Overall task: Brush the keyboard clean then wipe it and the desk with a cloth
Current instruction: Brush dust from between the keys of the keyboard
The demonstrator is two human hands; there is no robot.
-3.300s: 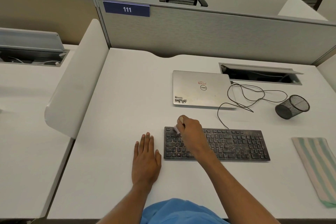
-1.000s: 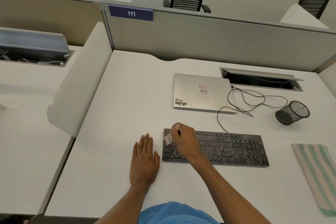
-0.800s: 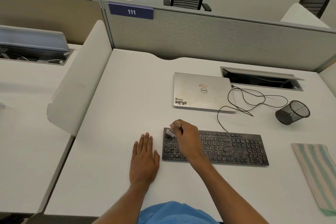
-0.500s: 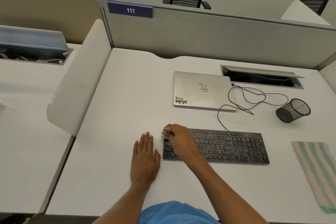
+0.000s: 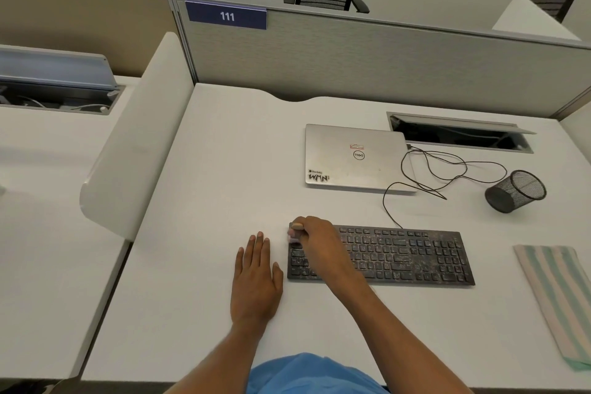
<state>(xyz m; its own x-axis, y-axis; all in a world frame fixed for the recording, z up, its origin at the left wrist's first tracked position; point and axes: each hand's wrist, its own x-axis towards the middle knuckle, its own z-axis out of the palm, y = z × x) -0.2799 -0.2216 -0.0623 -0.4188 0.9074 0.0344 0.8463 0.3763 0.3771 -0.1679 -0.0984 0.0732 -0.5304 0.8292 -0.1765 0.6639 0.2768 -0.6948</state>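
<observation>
A black keyboard [image 5: 403, 257], speckled with pale dust, lies on the white desk [image 5: 208, 233] in front of me. My right hand [image 5: 316, 241] hovers over its left end and pinches a small brush [image 5: 293, 235], whose pale bristles touch the top-left keys. Most of the brush is hidden by my fingers. My left hand [image 5: 256, 278] rests flat on the desk, fingers straight, just left of the keyboard. A green-and-cream striped cloth [image 5: 558, 301] lies at the desk's right edge, apart from both hands.
A shut silver laptop [image 5: 355, 158] lies behind the keyboard, with a thin black cable [image 5: 425, 169] looping to its right. A black mesh pen cup [image 5: 515, 190] lies tipped on its side. An open cable tray [image 5: 457, 134] and grey partition [image 5: 383, 64] bound the back.
My right hand has kept sweeping the brush over the keyboard's left end and is now at the top-left corner. My left hand has stayed flat on the desk.
</observation>
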